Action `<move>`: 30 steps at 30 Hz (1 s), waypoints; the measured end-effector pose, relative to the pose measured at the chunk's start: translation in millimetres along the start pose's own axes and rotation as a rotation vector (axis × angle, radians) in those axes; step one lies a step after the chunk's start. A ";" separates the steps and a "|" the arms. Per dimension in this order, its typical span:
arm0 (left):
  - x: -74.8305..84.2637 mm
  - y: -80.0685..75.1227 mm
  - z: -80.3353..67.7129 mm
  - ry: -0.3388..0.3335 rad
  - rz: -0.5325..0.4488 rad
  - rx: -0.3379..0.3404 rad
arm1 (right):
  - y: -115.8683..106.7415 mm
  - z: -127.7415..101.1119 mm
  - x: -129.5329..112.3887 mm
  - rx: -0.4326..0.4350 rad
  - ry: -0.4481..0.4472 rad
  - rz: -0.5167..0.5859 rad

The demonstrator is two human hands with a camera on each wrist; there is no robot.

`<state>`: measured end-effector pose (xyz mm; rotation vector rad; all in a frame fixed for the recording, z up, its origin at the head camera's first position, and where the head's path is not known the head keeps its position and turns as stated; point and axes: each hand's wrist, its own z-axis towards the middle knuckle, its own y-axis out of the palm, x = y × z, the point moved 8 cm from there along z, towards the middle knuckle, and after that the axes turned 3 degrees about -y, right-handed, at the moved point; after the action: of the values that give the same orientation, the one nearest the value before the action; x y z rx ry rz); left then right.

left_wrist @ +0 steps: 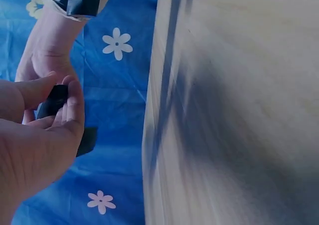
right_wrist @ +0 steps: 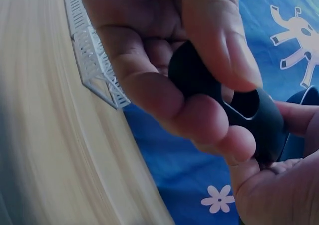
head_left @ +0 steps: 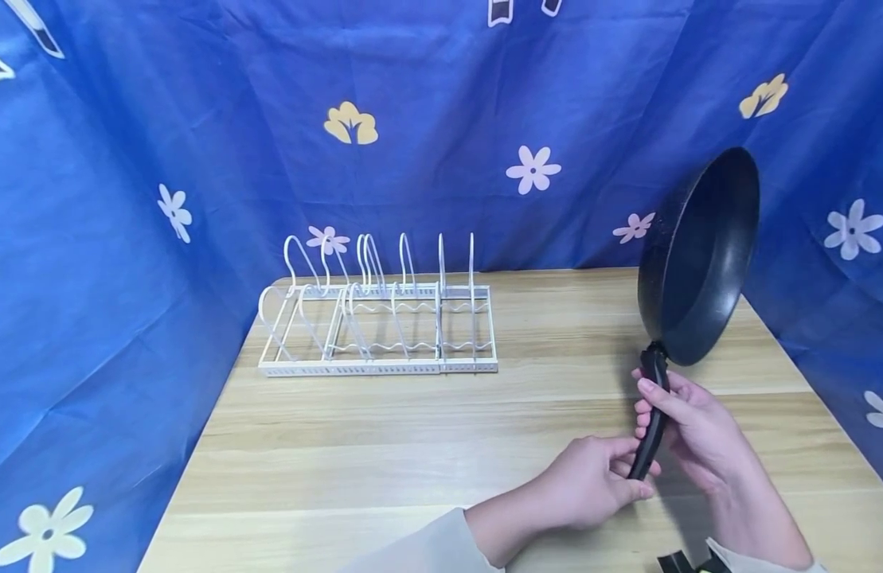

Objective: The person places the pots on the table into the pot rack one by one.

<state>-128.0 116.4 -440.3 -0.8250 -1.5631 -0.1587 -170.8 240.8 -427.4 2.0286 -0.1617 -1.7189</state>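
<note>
A black frying pan (head_left: 720, 255) is held up on the right, tilted on its side with its dark inside turned to the right. My right hand (head_left: 702, 434) grips its black handle (head_left: 654, 422), the thumb lying along it. Lower down, my left hand (head_left: 588, 481) pinches the handle's end between thumb and fingers. In the left wrist view both the left hand (left_wrist: 40, 150) and the right hand (left_wrist: 52, 60) are around the handle (left_wrist: 54, 100). The right wrist view shows a hole near the end of the handle (right_wrist: 266, 125).
A white wire rack (head_left: 377, 368) with several upright loops stands at the back left of the wooden table (head_left: 384, 446). Blue cloth (head_left: 441, 159) with flower prints hangs behind and on both sides. A black device (head_left: 688, 563) sits at my right wrist.
</note>
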 end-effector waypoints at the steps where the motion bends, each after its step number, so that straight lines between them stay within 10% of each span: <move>1: -1.0 -1.0 -1.9 -0.005 -0.016 0.001 | 4.4 -0.4 -1.1 -0.025 -0.005 0.003; 14: -15.0 -19.5 -31.1 -0.013 -0.337 -0.116 | 62.6 2.4 0.8 -0.329 -0.051 0.107; 30: -27.5 -53.1 -74.3 -0.006 -0.325 -0.022 | 121.2 12.3 18.9 -0.530 -0.065 0.194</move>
<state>-100.0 25.6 -431.9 -0.5832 -1.6960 -0.4091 -153.3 123.4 -394.3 1.5204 0.0708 -1.5091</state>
